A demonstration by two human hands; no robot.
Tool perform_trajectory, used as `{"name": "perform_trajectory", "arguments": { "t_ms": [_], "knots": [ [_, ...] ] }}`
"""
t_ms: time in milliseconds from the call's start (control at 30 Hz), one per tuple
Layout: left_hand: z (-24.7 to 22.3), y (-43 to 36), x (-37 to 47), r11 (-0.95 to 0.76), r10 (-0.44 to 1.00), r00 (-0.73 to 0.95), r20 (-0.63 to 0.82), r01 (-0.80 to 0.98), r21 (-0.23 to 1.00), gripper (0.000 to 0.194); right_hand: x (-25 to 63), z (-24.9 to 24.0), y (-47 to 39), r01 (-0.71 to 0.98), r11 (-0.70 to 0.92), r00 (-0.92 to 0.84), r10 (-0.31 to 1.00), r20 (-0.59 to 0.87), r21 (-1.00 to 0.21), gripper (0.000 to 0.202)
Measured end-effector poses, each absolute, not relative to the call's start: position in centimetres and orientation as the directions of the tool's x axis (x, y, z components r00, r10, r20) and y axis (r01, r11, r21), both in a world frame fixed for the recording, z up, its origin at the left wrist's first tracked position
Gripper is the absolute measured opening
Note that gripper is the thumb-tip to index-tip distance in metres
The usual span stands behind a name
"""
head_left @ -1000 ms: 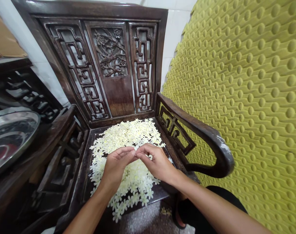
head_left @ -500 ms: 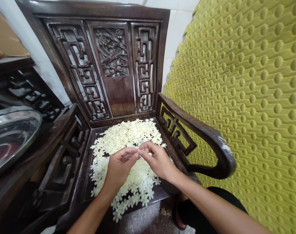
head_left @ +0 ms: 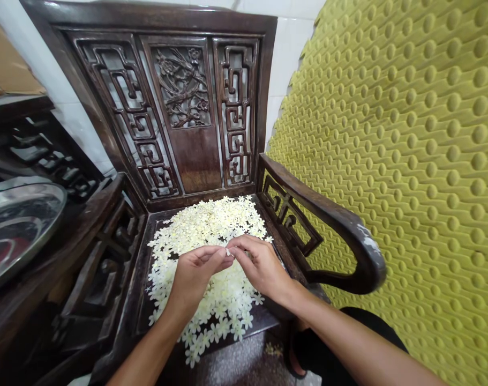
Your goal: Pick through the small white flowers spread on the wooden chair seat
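Note:
Above the seat, my left hand (head_left: 193, 271) and my right hand (head_left: 262, 265) meet fingertip to fingertip, both closed in a pinch. A small white petal-like piece (head_left: 228, 252) shows between their fingertips, too small to tell whether it is a whole flower. Beneath the hands, many loose white flowers (head_left: 203, 220) with pale yellow centres are spread across the dark wooden chair seat (head_left: 141, 300). Some blossoms reach the front edge of the seat, and my hands hide part of the layer.
The carved chair back (head_left: 197, 155) rises behind the flowers, and a curved armrest (head_left: 364, 257) stands at the right. A yellow bumpy mat (head_left: 408, 134) covers the right side. On the left, a shiny metal tray (head_left: 46, 225) sits beside the chair.
My fingertips have shifted slightly and more of the white piece now shows between them. The view has moved a little; the spread of flowers looks the same.

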State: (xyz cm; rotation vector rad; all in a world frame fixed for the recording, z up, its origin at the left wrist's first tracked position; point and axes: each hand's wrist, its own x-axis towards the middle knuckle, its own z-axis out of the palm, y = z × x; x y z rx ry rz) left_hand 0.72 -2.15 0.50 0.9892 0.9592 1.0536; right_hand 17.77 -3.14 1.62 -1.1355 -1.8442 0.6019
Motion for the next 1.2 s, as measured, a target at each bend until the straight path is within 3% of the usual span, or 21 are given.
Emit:
{"name": "perform_trajectory", "arguments": {
  "t_ms": [1200],
  "knots": [
    [0.74,-2.02,0.67,0.204,0.96,0.234,-0.152,-0.217,0.955,0.027,17.84,1.52,-3.15,0.455,0.446,-0.208,0.895,0.395,-0.771,0.019]
  ]
}}
